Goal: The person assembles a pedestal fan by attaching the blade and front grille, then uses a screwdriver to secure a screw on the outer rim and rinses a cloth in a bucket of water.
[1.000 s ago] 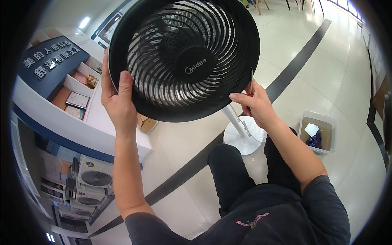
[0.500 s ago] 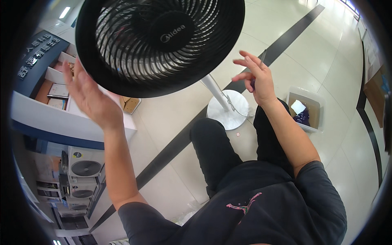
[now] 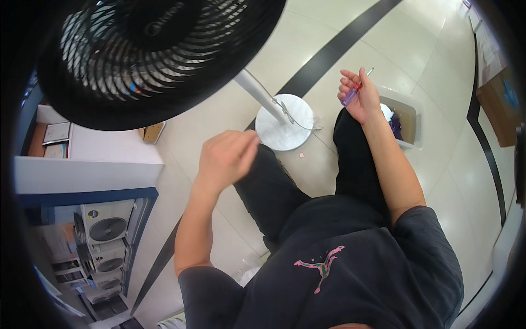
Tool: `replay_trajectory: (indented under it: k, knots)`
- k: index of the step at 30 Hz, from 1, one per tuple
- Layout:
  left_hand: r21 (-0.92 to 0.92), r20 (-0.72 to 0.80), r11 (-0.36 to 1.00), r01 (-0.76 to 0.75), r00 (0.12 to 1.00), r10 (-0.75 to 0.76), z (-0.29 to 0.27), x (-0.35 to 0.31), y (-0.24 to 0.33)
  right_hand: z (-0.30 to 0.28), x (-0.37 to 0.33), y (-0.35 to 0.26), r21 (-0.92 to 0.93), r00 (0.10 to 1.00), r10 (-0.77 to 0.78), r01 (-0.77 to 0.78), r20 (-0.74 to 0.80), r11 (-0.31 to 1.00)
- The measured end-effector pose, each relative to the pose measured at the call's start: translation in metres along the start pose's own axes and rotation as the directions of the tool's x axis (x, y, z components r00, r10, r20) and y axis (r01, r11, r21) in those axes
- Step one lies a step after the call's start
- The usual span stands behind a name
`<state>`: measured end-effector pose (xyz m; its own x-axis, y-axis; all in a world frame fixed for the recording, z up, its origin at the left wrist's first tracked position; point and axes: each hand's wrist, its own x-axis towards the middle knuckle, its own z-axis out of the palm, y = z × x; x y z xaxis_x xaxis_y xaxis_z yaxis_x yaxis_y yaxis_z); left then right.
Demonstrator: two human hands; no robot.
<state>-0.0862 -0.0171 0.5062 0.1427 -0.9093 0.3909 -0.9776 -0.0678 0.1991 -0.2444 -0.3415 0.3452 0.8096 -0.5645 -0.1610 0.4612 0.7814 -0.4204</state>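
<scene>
My right hand (image 3: pixel 361 98) is turned palm up above my knee, its fingers curled round a screwdriver (image 3: pixel 351 96) with a purple and red handle. The metal tip points up and to the right. Over my other knee, my left hand (image 3: pixel 227 156) is slightly blurred, its back upward and fingers curled in; nothing shows in it. A black fan head (image 3: pixel 164 66) with a spiral grille fills the upper left, apart from both hands. Its white pole (image 3: pixel 257 90) runs down to a round, marble-patterned base (image 3: pixel 282 137), with a thin cord beside the pole.
A translucent plastic tub (image 3: pixel 417 123) holding white and dark purple items stands right of my knee. A small pinkish square (image 3: pixel 301 155) lies on the tiled floor near the base. At left are a white display counter (image 3: pixel 109 151) and outdoor air-conditioner units (image 3: pixel 107 219). A cardboard box (image 3: pixel 498 104) stands far right.
My left hand has left the fan's rim, moving right and down, and its fingers have curled in. My right hand has turned palm up with the screwdriver. The fan head sits further left in view.
</scene>
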Motion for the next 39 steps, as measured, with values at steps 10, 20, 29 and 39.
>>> replay_trajectory:
  k: [10, 20, 29, 39]
  knots:
    - [-0.215, 0.094, 0.776, 0.594, 0.803, -0.589, 0.066, 0.002, -0.075, 0.006, -0.018, -0.020, -0.007, 0.974, -0.078, 0.078, -0.212, 0.997]
    - [-0.671, 0.351, 0.254, 0.697, 0.600, -0.719, 0.110, 0.080, -0.113, -0.011, -0.030, -0.045, 0.146, 1.000, 0.002, -0.006, 0.026, 0.989]
    - [-0.617, 0.549, 0.188, 0.765, 0.589, -0.593, 0.149, 0.097, -0.093, -0.294, -0.124, -0.113, -0.396, 0.131, -0.424, 0.196, -0.896, 0.897]
    - [-0.539, 0.677, -0.042, 0.841, 0.402, -0.617, 0.175, 0.103, -0.117, -0.489, -0.290, 0.006, -0.121, 0.075, -0.117, -0.876, -0.990, 0.468]
